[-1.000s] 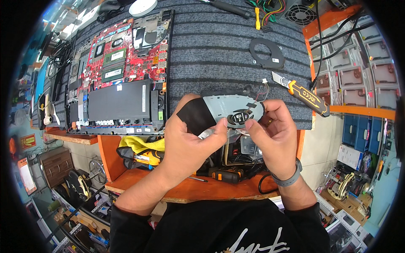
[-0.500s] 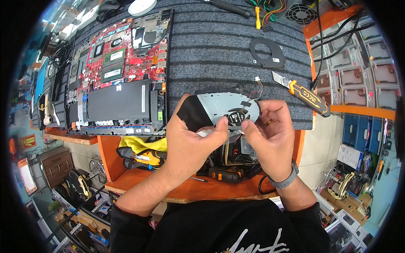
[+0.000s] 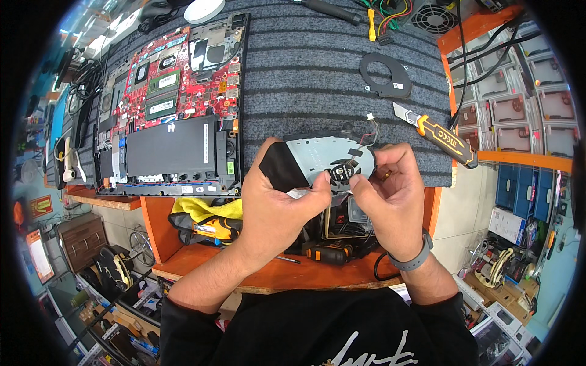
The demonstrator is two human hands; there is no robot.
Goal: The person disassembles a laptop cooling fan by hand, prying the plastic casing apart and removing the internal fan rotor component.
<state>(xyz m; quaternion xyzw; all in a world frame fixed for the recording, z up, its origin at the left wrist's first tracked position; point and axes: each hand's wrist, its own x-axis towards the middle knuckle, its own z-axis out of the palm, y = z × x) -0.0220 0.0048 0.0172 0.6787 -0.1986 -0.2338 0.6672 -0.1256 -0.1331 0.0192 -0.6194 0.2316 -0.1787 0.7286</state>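
Note:
Between both hands, over the front edge of the bench, is a laptop cooling fan [image 3: 317, 154] with a pale metal plate, a black patch at its left end and a thin cable ending in a white plug. My left hand [image 3: 278, 198] grips its left side, the thumb on the plate near the round black hub. My right hand [image 3: 390, 189] pinches its right end, with the thumb at the hub. An opened laptop [image 3: 174, 110] lies to the left, its red circuit board and black battery exposed. A black fan cover [image 3: 384, 76] rests farther off to the right.
An orange-and-black utility knife [image 3: 436, 135] lies at the right with its blade out. A dark-handled tool [image 3: 329, 10] and coloured wires [image 3: 394, 18] are at the back. Below the bench edge, an orange shelf [image 3: 293, 277] holds a yellow cloth [image 3: 207, 209] and a power drill [image 3: 329, 253].
Both hands keep their hold on the fan. It has shifted only very slightly, and the thumbs stay by the hub.

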